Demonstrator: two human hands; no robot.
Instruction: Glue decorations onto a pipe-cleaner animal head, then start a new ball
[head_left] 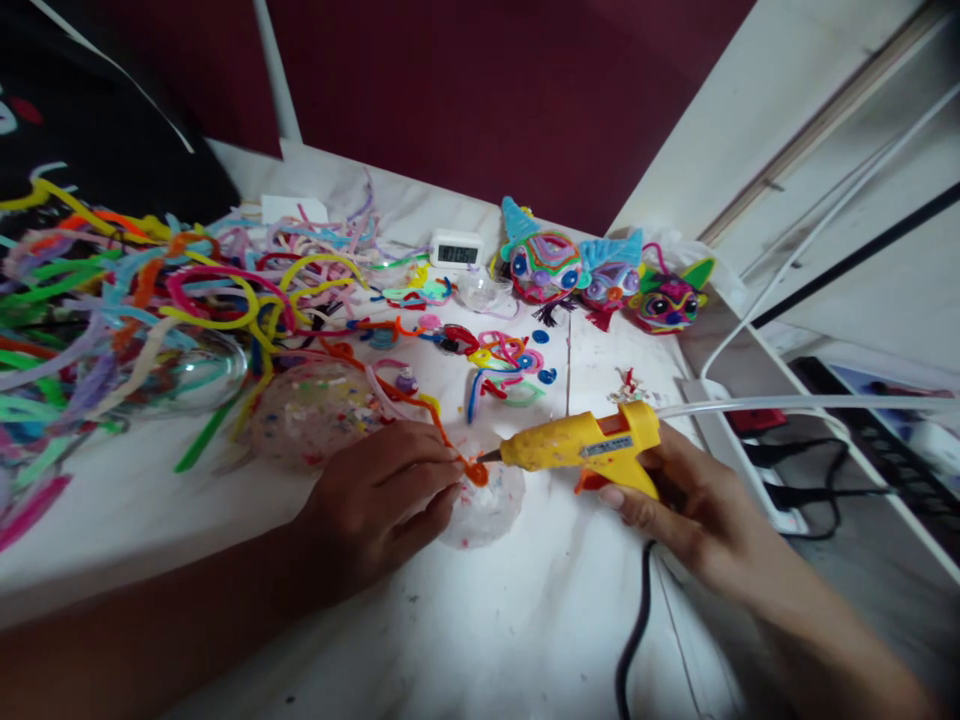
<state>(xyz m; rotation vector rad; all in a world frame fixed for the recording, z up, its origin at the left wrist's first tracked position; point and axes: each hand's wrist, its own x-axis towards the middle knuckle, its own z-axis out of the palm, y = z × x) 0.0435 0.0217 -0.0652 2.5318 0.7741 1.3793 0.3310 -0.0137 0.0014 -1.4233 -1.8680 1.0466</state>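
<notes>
My right hand (pixel 694 505) grips a yellow glue gun (pixel 581 445) with a clear glue stick (pixel 787 402) out its back. Its nozzle touches a small orange pipe-cleaner coil (pixel 475 472). My left hand (pixel 382 500) is closed, pinching the orange pipe cleaner (pixel 405 395) by that coil. The coil rests on a clear round disc (pixel 487 510) on the white table (pixel 487 620). The gun's black cord (pixel 636 630) runs toward me.
A heap of coloured pipe cleaners (pixel 135 300) fills the left. A clear speckled ball (pixel 315 410) lies beside my left hand. Three pipe-cleaner animal heads (pixel 600 270), a small digital clock (pixel 456 250) and loose curled pieces (pixel 502 365) sit at the back. A power strip (pixel 750 450) is right.
</notes>
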